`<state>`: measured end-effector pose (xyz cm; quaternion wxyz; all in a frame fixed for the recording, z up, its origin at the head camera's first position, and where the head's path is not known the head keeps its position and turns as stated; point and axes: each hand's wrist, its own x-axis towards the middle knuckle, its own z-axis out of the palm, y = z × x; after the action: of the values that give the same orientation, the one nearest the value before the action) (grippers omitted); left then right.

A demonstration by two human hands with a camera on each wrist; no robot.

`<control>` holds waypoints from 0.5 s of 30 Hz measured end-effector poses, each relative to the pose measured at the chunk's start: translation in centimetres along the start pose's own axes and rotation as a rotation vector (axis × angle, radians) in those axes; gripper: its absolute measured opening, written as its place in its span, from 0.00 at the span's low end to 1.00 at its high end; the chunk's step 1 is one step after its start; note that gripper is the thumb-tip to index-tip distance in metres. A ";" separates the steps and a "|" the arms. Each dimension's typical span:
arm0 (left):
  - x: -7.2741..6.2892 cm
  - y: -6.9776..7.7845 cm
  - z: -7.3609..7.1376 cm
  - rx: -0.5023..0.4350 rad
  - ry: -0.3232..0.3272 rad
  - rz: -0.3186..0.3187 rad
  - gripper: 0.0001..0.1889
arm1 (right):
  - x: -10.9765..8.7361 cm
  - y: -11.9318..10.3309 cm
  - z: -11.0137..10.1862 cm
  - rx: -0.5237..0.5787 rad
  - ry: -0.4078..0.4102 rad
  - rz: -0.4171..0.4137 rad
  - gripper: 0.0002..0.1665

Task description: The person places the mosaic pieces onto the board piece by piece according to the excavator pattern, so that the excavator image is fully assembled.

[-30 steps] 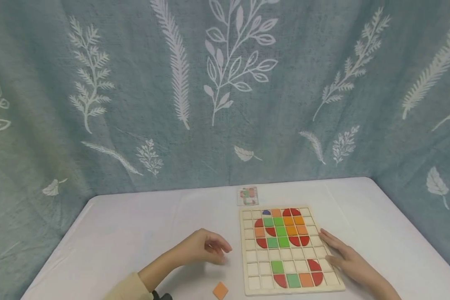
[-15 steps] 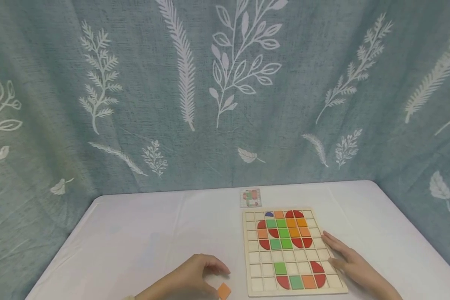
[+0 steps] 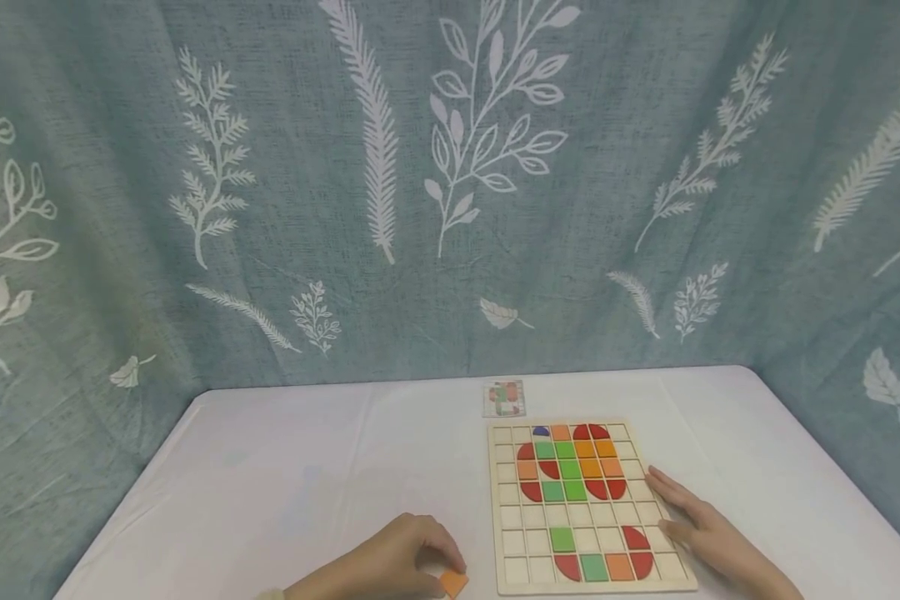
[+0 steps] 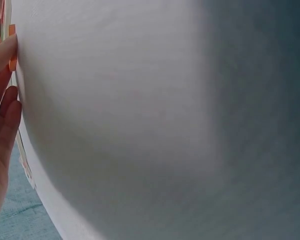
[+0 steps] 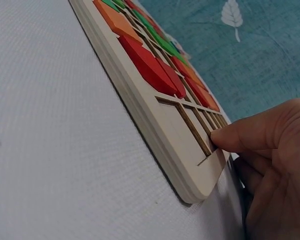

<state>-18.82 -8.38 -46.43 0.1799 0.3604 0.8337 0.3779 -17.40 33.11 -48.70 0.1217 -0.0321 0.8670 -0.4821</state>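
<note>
A small orange square tile (image 3: 454, 582) is pinched between the thumb and fingers of my left hand (image 3: 408, 557), left of the board near the front. In the left wrist view, the tile (image 4: 12, 64) shows edge-on beside the fingertips. The wooden grid board (image 3: 512, 517) lies flat, holding red, green, teal and orange pieces plus one blue piece in its cells. My right hand (image 3: 708, 533) rests against the board's right edge. Its thumb touches the board (image 5: 165, 135) in the right wrist view; the other fingers are partly hidden below.
A small pattern card (image 3: 504, 398) with a coloured picture lies behind the board. The table has a white cloth (image 3: 292, 467). A blue-green curtain (image 3: 390, 333) with white leaf prints hangs behind the table and at its sides.
My left hand has come down toward the front of the table and taken the orange tile between thumb and fingers. The right hand stays at the board's edge. The head view has shifted slightly.
</note>
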 end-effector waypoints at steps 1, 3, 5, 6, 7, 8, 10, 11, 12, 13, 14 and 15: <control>0.1 0.0 0.0 0.011 -0.001 0.016 0.13 | 0.0 0.0 0.0 0.001 0.001 -0.005 0.40; 0.1 -0.1 0.0 0.025 -0.001 0.033 0.13 | 0.0 0.1 0.0 0.005 0.002 -0.014 0.40; 0.1 -0.1 0.0 0.028 0.004 0.026 0.12 | 0.0 0.1 -0.1 0.003 0.003 -0.022 0.40; 0.1 -0.1 0.0 0.025 0.008 0.014 0.12 | 0.0 0.2 -0.1 0.005 0.001 -0.022 0.40; 0.1 0.0 0.0 0.020 0.014 -0.003 0.12 | 0.0 0.2 -0.1 0.006 0.000 -0.024 0.40; 0.1 0.0 0.0 0.015 0.024 -0.025 0.12 | 0.0 0.2 -0.1 0.005 -0.001 -0.019 0.40; 0.0 0.1 0.1 -0.004 0.049 -0.087 0.11 | 0.0 0.2 -0.1 0.005 -0.004 -0.017 0.40; 0.0 0.2 0.1 -0.018 0.063 -0.110 0.11 | 0.0 0.2 -0.1 0.007 -0.005 -0.013 0.40; 0.0 0.2 0.0 -0.029 0.077 -0.118 0.11 | 0.0 0.1 -0.1 0.006 -0.006 -0.010 0.40; 0.0 0.2 0.0 -0.043 0.091 -0.123 0.11 | 0.1 0.1 -0.1 0.002 -0.006 -0.008 0.40; 0.0 0.2 -0.1 -0.056 0.105 -0.123 0.11 | 0.1 0.1 -0.1 0.001 -0.008 -0.002 0.40; 0.1 0.3 -0.2 -0.069 0.117 -0.117 0.11 | 0.1 0.1 -0.1 0.000 -0.009 -0.001 0.40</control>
<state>-18.86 -8.31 -46.11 0.1652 0.2819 0.8489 0.4155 -17.50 33.21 -48.75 0.1251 -0.0348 0.8665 -0.4820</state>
